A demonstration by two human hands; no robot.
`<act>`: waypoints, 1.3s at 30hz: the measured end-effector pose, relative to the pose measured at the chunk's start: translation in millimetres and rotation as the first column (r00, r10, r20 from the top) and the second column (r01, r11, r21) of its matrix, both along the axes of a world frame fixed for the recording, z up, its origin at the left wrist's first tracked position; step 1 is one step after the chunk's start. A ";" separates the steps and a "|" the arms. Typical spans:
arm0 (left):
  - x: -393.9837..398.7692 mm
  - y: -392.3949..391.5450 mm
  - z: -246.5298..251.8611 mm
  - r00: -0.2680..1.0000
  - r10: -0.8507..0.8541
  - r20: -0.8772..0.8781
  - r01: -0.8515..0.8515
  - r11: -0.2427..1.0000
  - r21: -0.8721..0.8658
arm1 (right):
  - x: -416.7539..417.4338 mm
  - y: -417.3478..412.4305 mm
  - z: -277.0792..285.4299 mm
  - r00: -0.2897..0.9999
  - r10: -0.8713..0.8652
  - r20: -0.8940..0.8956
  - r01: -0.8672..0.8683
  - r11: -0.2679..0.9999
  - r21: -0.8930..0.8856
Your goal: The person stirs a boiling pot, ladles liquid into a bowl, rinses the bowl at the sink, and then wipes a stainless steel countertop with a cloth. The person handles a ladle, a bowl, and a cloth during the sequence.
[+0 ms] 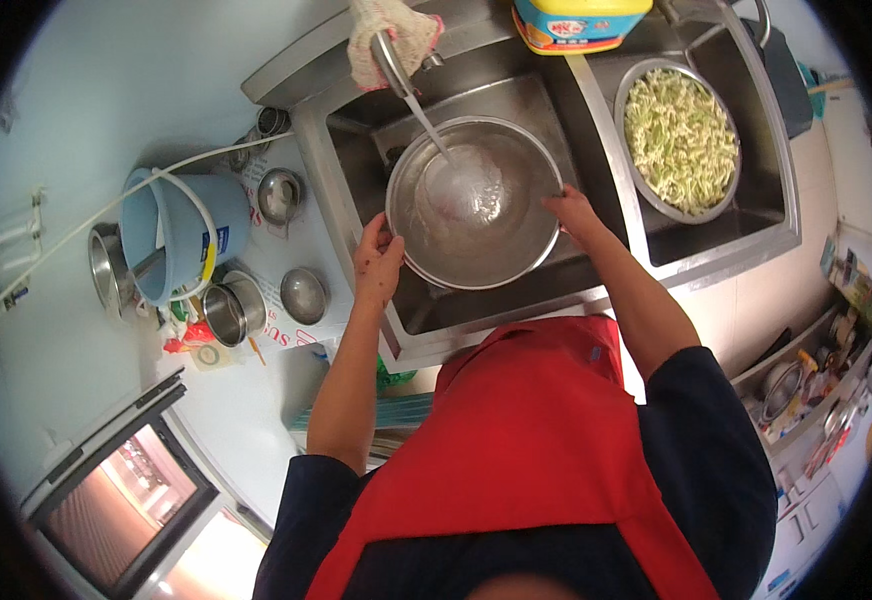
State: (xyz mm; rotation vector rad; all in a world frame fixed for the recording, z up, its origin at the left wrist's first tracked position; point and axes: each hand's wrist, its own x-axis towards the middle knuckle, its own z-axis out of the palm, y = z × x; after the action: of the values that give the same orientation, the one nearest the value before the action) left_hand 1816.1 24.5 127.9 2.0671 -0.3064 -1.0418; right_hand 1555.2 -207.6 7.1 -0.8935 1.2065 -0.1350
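A large round stainless steel basin (436,259) is in the left bowl of a double metal sink (481,296). My left hand (377,259) grips its left rim, and my right hand (575,212) has hold of the right rim. From the faucet (392,64) a stream of water (430,127) falls into the basin, where the surface ripples. A knitted work glove (410,30) hangs over the faucet. The right sink bowl holds an oval-looking metal basin (619,135) of shredded pale green vegetable (680,142).
A yellow and blue plastic tub (582,26) stands on the sink's back ledge. Left of the sink are a blue bucket (181,225), a steel bowl (304,295) and steel pots (224,313). A white hose (106,210) crosses there. Utensils fill a drawer-like tray (788,390) at right.
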 end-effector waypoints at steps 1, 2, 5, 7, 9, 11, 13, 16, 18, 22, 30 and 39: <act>-3.7 6.7 0.9 0.999 0.022 0.036 -0.021 1.000 -0.018 | 5.9 8.6 -5.4 0.996 -0.070 0.052 0.067 0.996 0.052; -5.3 13.9 -0.2 0.996 0.044 0.072 -0.042 0.998 -0.037 | 12.1 17.3 -11.7 0.985 -0.143 0.101 0.132 0.986 0.106; -0.8 22.0 19.7 0.997 0.072 0.034 -0.071 0.997 -0.027 | 25.7 48.3 -72.0 0.998 0.023 -0.066 -0.024 1.000 -0.018; -2.2 21.9 39.0 0.993 0.103 -0.055 -0.103 0.995 -0.005 | 18.5 83.5 -114.9 0.988 0.134 -0.073 -0.137 0.989 -0.049; -6.1 24.9 48.8 0.972 0.177 -0.157 -0.177 0.984 0.015 | 12.0 92.6 -113.0 0.961 0.233 -0.152 -0.248 0.965 -0.088; -10.2 10.1 42.2 0.909 0.237 -0.343 -0.272 0.961 -0.058 | 6.6 83.4 -69.3 0.905 0.305 -0.296 -0.350 0.930 -0.111; -15.3 -24.0 34.2 0.848 0.262 -0.461 -0.351 0.929 -0.118 | -5.9 59.0 -70.0 0.821 0.470 -0.323 -0.470 0.879 0.083; -26.6 -76.9 23.2 0.740 0.177 -0.649 -0.415 0.879 -0.233 | -44.9 32.5 -92.5 0.726 0.642 -0.245 -0.633 0.764 0.126; -43.4 -108.4 44.9 0.689 0.082 -0.721 -0.425 0.851 -0.309 | -57.4 33.9 -113.7 0.688 0.693 -0.215 -0.679 0.720 0.148; -55.5 -120.7 84.5 0.710 -0.015 -0.704 -0.397 0.818 -0.417 | -36.5 53.0 -43.8 0.869 0.493 -0.046 -0.431 0.799 0.419; -12.1 -38.4 99.6 0.659 0.191 -0.728 -0.555 0.776 -0.299 | 7.9 79.1 -121.4 0.778 0.628 -0.011 -0.614 0.764 0.197; -12.6 55.6 4.0 0.754 0.330 -0.568 -0.476 0.870 -0.127 | 24.7 2.6 32.8 0.933 0.256 -0.253 -0.294 0.947 -0.129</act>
State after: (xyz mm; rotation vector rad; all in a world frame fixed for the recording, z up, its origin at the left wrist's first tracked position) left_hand 1803.5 80.1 131.9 1.4314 0.2749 -1.1688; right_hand 1580.0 -205.0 39.9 -1.2429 1.2857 0.1029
